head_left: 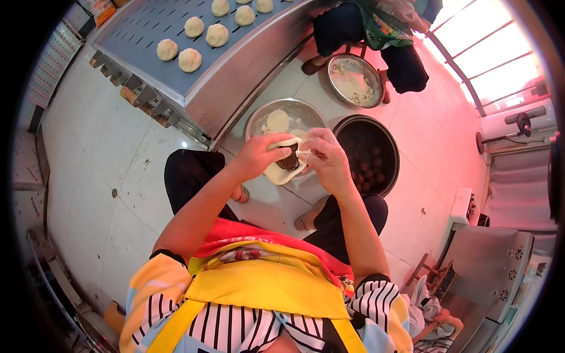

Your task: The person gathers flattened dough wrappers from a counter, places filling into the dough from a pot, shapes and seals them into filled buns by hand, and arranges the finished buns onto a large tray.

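Note:
Between my hands is a pale dough wrapper (275, 174) with a dark ball of filling (289, 161) inside it. My left hand (257, 156) cups the wrapper from the left, its thumb resting on the filling. On the other side, my right hand (325, 155) pinches the wrapper's edge between thumb and fingers. Just beyond them stands a metal bowl (254, 120) with a flat dough round (278, 121) and dough pieces in it. A black pot (395, 154) to the right holds several dark filling balls (369, 172).
Several filled buns (189, 60) sit on a slotted metal table (141, 50) at upper left. A seated person (382, 29) is beside another bowl (379, 97) of dough pieces. A second person (435, 320) appears at lower right, near a standing fan (522, 126) and steel cabinet (485, 253).

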Tool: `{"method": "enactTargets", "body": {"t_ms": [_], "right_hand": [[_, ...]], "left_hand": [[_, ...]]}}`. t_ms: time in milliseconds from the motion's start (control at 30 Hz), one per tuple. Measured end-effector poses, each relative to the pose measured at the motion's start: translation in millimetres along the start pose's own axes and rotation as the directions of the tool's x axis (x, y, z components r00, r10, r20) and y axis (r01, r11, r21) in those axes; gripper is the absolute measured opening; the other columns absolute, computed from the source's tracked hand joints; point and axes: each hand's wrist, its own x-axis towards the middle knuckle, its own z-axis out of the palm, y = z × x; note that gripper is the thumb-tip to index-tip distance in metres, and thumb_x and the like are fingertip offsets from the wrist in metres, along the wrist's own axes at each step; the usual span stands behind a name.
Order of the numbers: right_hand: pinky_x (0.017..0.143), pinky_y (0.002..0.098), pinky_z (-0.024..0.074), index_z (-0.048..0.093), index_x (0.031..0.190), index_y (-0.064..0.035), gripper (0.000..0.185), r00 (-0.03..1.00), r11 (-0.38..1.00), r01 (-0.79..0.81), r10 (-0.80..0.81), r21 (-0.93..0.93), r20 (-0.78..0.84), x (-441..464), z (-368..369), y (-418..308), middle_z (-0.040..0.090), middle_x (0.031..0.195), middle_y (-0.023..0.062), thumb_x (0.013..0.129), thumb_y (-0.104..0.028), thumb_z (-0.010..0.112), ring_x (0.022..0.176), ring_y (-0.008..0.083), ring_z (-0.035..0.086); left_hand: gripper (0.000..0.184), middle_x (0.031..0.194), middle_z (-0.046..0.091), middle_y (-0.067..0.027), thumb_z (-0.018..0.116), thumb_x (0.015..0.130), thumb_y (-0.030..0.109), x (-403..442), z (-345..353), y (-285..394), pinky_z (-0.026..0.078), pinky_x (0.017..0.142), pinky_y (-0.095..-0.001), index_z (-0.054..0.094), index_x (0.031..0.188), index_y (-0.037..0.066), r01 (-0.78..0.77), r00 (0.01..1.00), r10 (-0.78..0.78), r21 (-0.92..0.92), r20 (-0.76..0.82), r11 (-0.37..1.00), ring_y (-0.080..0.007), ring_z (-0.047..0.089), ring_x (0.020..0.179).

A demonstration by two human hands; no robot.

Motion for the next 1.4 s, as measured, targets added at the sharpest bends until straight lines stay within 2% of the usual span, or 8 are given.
{"method": "enactTargets", "body": {"t_ms": [100, 200, 300, 633, 900, 1200, 1300, 1400], "right_hand": [[0.055, 0.0242, 0.0482, 0.062, 0.089, 0.0012, 0.010, 1.000, 0.999, -0.001, 0.002, -0.053, 0.020, -3.1, -0.4, 10.1, 0.054, 0.086, 0.0064, 0.080, -0.002, 0.065, 0.064, 0.0115, 0.057], [0.054, 0.0248, 0.0477, 0.061, 0.090, 0.0013, 0.011, 0.995, 0.999, -0.024, 0.019, -0.045, -0.095, -4.1, 3.0, 5.2, 0.054, 0.085, 0.0061, 0.081, -0.003, 0.065, 0.066, 0.0119, 0.056], [0.055, 0.0250, 0.0475, 0.061, 0.091, 0.0015, 0.013, 0.963, 0.971, -0.238, 0.230, -0.040, -0.138, -0.6, 11.7, 8.1, 0.055, 0.086, 0.0066, 0.080, -0.003, 0.065, 0.065, 0.0132, 0.055], [0.058, 0.0280, 0.0488, 0.062, 0.089, 0.0002, 0.009, 0.998, 0.995, 0.009, -0.002, -0.104, 0.063, -9.0, 10.9, 22.0, 0.055, 0.087, 0.0090, 0.080, -0.001, 0.063, 0.068, 0.0157, 0.056], [0.054, 0.0284, 0.0483, 0.061, 0.087, 0.0015, 0.009, 0.987, 0.969, -0.158, 0.148, -0.188, -0.065, -9.8, 18.4, 31.0, 0.053, 0.086, 0.0091, 0.079, 0.000, 0.064, 0.064, 0.0158, 0.057], [0.051, 0.0257, 0.0479, 0.059, 0.087, 0.0029, 0.008, 0.991, 0.994, -0.108, 0.107, -0.015, -0.077, -21.8, 21.9, 40.0, 0.052, 0.086, 0.0064, 0.080, 0.001, 0.064, 0.062, 0.0128, 0.057], [0.050, 0.0247, 0.0471, 0.060, 0.087, 0.0022, 0.009, 0.949, 0.967, -0.241, 0.253, 0.084, -0.191, -18.5, 15.4, 41.4, 0.053, 0.085, 0.0064, 0.080, 0.000, 0.065, 0.061, 0.0119, 0.056], [0.050, 0.0243, 0.0461, 0.061, 0.086, 0.0018, 0.009, 0.939, 0.970, -0.236, 0.242, 0.052, -0.245, -14.3, 21.0, 55.5, 0.054, 0.084, 0.0065, 0.079, -0.001, 0.067, 0.056, 0.0117, 0.056]], "left_hand": [[0.039, 0.111, 0.062, -0.0092, 0.059, 0.088, 0.018, 6.9, -5.1, -0.1, 0.047, 0.087, -0.0295, 0.054, 0.123, 0.000, 0.124, 0.986, -0.136, 0.121, 0.092, 0.985, -0.0144, 0.058, 0.100], [0.043, 0.114, 0.059, -0.0111, 0.057, 0.090, 0.017, -1.5, 15.7, -26.5, 0.048, 0.088, -0.0311, 0.047, 0.127, -0.002, 0.086, 0.974, -0.189, -0.568, -0.125, 0.819, -0.0167, 0.058, 0.103], [0.045, 0.114, 0.057, -0.0116, 0.056, 0.091, 0.016, -11.7, 41.3, -38.9, 0.049, 0.089, -0.0316, 0.043, 0.129, -0.003, 0.035, 0.960, -0.245, -0.812, -0.135, 0.583, -0.0179, 0.058, 0.104], [0.040, 0.112, 0.057, -0.0083, 0.054, 0.091, 0.016, -9.3, 5.2, -28.1, 0.050, 0.085, -0.0298, 0.048, 0.129, 0.002, 0.300, 0.953, -0.243, -0.450, 0.182, 0.841, -0.0170, 0.058, 0.100], [0.037, 0.112, 0.061, -0.0076, 0.057, 0.089, 0.014, -11.2, 28.1, -37.2, 0.044, 0.089, -0.0279, 0.056, 0.123, 0.001, 0.123, 0.943, -0.189, -0.242, -0.275, 0.962, -0.0135, 0.056, 0.101], [0.034, 0.116, 0.060, -0.0087, 0.052, 0.091, 0.013, 7.3, 0.4, -47.4, 0.044, 0.092, -0.0307, 0.055, 0.123, 0.001, 0.067, 0.988, -0.085, 0.130, 0.133, 0.989, -0.0165, 0.057, 0.104], [0.037, 0.120, 0.056, -0.0092, 0.050, 0.093, 0.012, 3.1, 14.9, -42.8, 0.049, 0.091, -0.0352, 0.049, 0.128, 0.002, 0.243, 0.922, -0.385, -0.707, -0.045, 0.665, -0.0190, 0.057, 0.106], [0.039, 0.122, 0.053, -0.0090, 0.050, 0.093, 0.011, 0.5, 43.2, -55.9, 0.052, 0.088, -0.0374, 0.044, 0.131, 0.003, 0.083, 0.925, -0.328, -0.742, -0.190, 0.666, -0.0191, 0.057, 0.107]]}}
